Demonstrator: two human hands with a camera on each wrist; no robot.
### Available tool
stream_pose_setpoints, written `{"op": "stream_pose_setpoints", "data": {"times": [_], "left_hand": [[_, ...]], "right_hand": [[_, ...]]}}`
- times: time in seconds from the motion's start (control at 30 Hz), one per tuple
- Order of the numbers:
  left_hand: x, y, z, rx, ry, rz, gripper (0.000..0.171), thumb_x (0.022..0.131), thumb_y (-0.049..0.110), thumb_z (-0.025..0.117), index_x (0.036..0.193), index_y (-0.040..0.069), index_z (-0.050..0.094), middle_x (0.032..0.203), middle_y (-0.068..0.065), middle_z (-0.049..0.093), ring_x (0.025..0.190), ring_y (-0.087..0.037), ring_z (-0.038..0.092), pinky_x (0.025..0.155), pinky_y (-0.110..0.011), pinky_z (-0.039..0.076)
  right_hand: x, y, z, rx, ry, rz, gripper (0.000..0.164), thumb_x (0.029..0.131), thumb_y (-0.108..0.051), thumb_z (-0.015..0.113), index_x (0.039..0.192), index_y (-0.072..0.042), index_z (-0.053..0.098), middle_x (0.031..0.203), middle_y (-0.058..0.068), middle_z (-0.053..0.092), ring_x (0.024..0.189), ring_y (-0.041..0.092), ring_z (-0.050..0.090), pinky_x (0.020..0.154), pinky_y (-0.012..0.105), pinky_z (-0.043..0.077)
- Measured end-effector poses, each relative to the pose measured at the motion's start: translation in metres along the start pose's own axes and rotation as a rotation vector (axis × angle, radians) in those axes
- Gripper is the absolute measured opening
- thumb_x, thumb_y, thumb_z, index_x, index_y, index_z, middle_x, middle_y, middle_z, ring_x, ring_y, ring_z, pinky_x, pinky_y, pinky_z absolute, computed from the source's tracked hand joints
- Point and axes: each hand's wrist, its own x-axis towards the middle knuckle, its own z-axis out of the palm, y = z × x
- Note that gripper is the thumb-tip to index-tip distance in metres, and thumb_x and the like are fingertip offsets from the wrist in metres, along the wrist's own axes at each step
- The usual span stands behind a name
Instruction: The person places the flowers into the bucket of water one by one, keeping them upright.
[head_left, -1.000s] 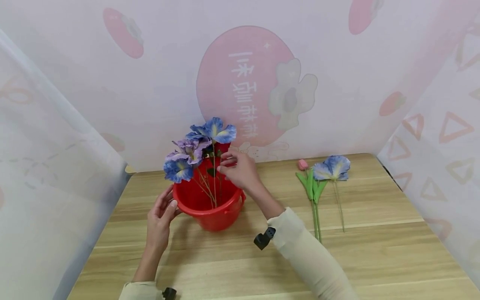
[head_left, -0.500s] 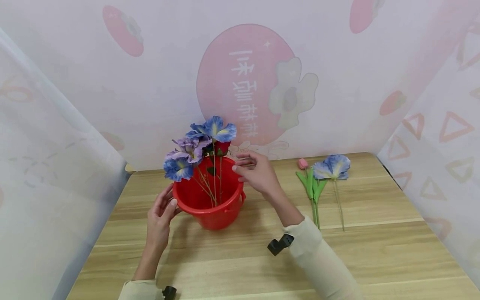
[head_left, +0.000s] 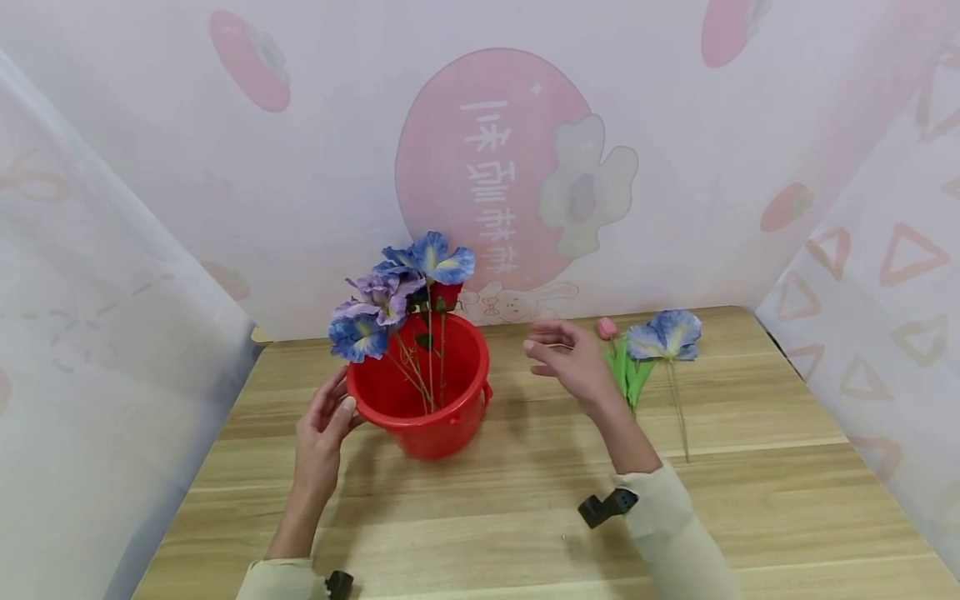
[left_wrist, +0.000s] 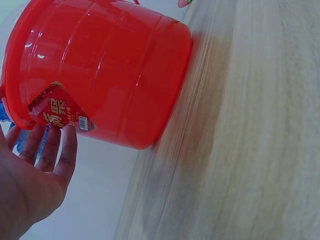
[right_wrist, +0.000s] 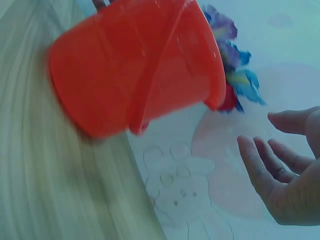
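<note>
A red bucket stands on the wooden table, holding several artificial flowers: blue irises, a purple iris and a red rose behind them. Their stems lean inside it. My left hand touches the bucket's left side, thumb at the rim; in the left wrist view its fairly straight fingers rest against the wall by a label. My right hand is in the air between bucket and loose flowers, fingers loosely bent and holding nothing. It overlaps the pink tulips in the head view.
A blue iris lies on the table at the right, beside the tulips' green leaves. Behind the table rises a printed wall, with more walls at both sides. The bucket's handle hangs along its side.
My right hand has moved right, away from the flower stems in the bucket, to near the tulips. My left hand and the bucket have stayed in place.
</note>
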Motion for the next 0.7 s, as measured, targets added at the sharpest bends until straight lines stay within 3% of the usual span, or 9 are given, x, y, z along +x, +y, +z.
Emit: {"op": "stream_pose_setpoints", "data": {"times": [0.17,0.37,0.53,0.7], "left_hand": [[0.0,0.0,0.0,-0.01,-0.001,0.003,0.049,0.111,0.007,0.055,0.159,0.005,0.05,0.144,0.0,0.067,0.121,-0.013,0.071,0.091,-0.024,0.065],[0.001,-0.001,-0.001,-0.009,-0.006,-0.003,0.049,0.111,0.007,0.056,0.159,0.005,0.05,0.145,0.0,0.067,0.122,-0.013,0.071,0.091,-0.024,0.065],[0.001,-0.001,-0.001,-0.005,-0.006,-0.004,0.049,0.111,0.008,0.056,0.159,0.006,0.05,0.146,0.0,0.066,0.122,-0.013,0.071,0.091,-0.024,0.065],[0.001,0.0,-0.001,-0.005,-0.005,-0.005,0.049,0.111,0.009,0.056,0.16,0.007,0.05,0.146,0.001,0.066,0.123,-0.012,0.071,0.091,-0.024,0.065]], "right_hand": [[-0.007,0.01,-0.026,0.005,0.04,0.039,0.044,0.102,-0.012,0.073,0.142,0.004,0.062,0.119,0.009,0.068,0.097,0.007,0.073,0.084,0.031,0.068],[-0.019,0.015,-0.061,-0.028,0.086,0.071,0.049,0.104,-0.015,0.072,0.146,0.004,0.057,0.142,0.018,0.061,0.099,0.001,0.073,0.088,0.028,0.066],[-0.023,0.015,-0.086,-0.053,0.107,0.088,0.049,0.104,-0.018,0.072,0.146,0.003,0.057,0.124,0.006,0.067,0.1,0.002,0.073,0.089,0.03,0.066],[-0.027,0.018,-0.11,-0.102,0.116,0.094,0.053,0.105,-0.022,0.071,0.149,0.004,0.054,0.123,0.002,0.065,0.1,0.001,0.073,0.091,0.03,0.066]]}}
